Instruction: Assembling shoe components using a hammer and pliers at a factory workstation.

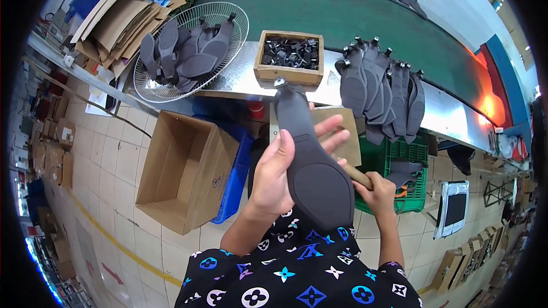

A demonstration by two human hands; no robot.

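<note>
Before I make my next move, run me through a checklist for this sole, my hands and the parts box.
1. Dark grey sole held in left hand: ok, thumb along its edge.
2. Right hand gripping the wooden handle: ok.
3. Handle's far end in sight: not ok, the sole hides it.
4. Small piece at the heel tip fully seated: cannot tell, too small.
5. Wooden box stocked: ok, many small black pieces inside.

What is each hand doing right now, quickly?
Left hand: holding a long, dark grey shoe sole with a heel, fingers spread behind it.
Right hand: closed around a slim, light-brown wooden-looking handle.
</note>
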